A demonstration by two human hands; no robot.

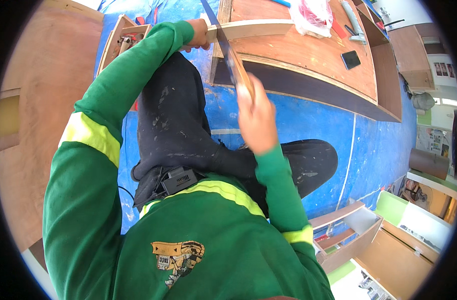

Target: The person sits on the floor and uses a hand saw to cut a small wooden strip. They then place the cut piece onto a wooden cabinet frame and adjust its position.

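Observation:
My right hand (257,117), slightly blurred, is closed round the wooden handle of a handsaw (223,42). Its blade points away from me and crosses a pale wooden strip (261,28) close to the strip's left end. That end overhangs the left edge of a cabinet carcass (308,62), which lies on its side with a plywood face up. My left hand (198,35) grips the overhanging end just left of the blade, above my raised left knee. How deep the blade sits in the wood cannot be made out.
On the plywood lie a white plastic bag (313,15), a black phone (351,60) and a sealant tube (349,17). A wooden box (111,52) with tools stands left of my left forearm. Blue sheeting (308,117) covers the floor. A large wooden panel (43,115) is at far left, drawers (348,232) at lower right.

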